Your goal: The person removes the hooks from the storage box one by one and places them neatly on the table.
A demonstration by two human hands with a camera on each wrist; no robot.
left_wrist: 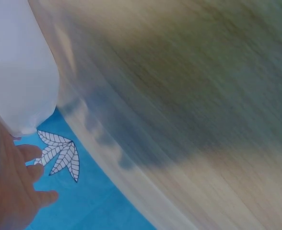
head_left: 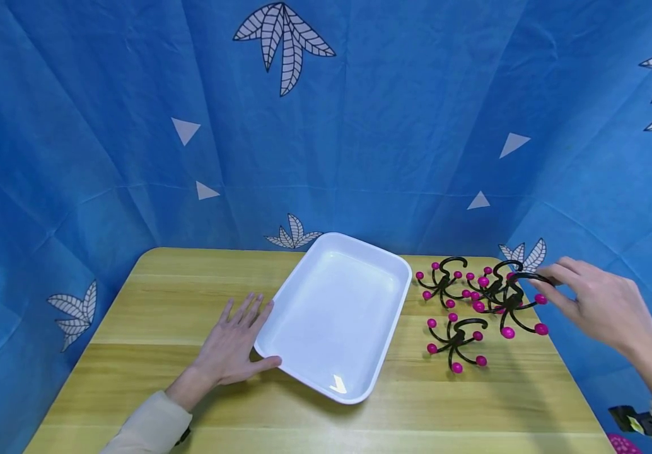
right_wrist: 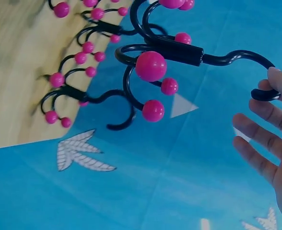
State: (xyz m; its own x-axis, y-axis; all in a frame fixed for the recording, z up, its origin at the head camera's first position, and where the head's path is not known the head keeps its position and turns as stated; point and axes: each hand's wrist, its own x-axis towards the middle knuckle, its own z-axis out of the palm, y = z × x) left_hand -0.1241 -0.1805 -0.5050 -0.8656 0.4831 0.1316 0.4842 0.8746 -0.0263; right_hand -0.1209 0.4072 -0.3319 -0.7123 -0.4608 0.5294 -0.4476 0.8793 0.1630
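My right hand (head_left: 604,299) pinches the curved top of a black multi-arm hanging hook (head_left: 512,302) with pink ball tips. That hook is tilted and held up over the table's right edge; in the right wrist view, finger and thumb hold the bent end of the hook (right_wrist: 179,51). Three similar hooks lie below and beside it: a back one (head_left: 444,282), one partly hidden (head_left: 493,289) and a front one (head_left: 458,340). My left hand (head_left: 229,353), fingers spread straight, is at the left edge of a white rectangular tray (head_left: 331,309), thumb at its near corner.
The tray stands at an angle in the middle of the wooden table (head_left: 190,284). Blue cloth (head_left: 326,145) with leaf and triangle prints hangs behind and on both sides. A small black device (head_left: 635,421) is at the right sleeve.
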